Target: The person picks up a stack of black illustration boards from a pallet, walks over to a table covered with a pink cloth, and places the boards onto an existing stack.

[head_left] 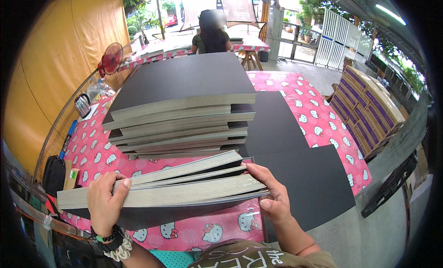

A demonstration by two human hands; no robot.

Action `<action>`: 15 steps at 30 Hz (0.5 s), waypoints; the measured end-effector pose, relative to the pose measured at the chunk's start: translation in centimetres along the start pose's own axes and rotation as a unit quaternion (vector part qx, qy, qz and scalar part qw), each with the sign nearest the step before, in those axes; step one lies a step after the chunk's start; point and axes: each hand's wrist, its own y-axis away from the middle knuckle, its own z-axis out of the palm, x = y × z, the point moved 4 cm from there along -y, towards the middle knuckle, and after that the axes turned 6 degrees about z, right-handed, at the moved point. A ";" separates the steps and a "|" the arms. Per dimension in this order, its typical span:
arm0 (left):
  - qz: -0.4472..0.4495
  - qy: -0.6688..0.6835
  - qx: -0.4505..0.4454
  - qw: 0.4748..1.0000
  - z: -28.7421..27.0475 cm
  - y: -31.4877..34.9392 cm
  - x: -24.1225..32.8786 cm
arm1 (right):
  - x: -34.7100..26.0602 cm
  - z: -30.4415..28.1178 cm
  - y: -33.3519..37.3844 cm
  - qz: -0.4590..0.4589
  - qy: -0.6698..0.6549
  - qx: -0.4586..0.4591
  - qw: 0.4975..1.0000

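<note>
A thick bundle of black boards (184, 190) with pale grey edges is held on edge, slightly tilted, above the near side of the table. Its layers fan apart toward the right end. My left hand (108, 199) grips the bundle near its left end, with the thumb over the pale edges. At the right end my right hand (271, 193) pinches the corners, fingers behind and thumb in front. Just beyond stands a tall, uneven stack of the same black boards (180, 79). More black boards (307, 189) lie flat to the right, beside my right hand.
Pink patterned cloth covers the table (318, 113). Along the left edge are a kettle (83, 105), a red fan (111, 59) and a black pouch (54, 175). Cartons (369, 111) are piled on the floor at right. Another person (212, 35) sits at a far table.
</note>
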 end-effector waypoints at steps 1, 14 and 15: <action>0.001 0.004 0.002 1.000 0.1 0.0 0.0 | 0.0 -0.1 0.1 -0.007 0.007 -0.002 1.000; -0.003 0.004 -0.002 1.000 0.0 0.0 0.0 | 0.0 0.0 -0.1 -0.004 -0.010 -0.004 1.000; -0.004 0.005 -0.004 1.000 0.0 0.0 0.0 | 0.1 0.0 -0.1 -0.004 -0.018 -0.006 1.000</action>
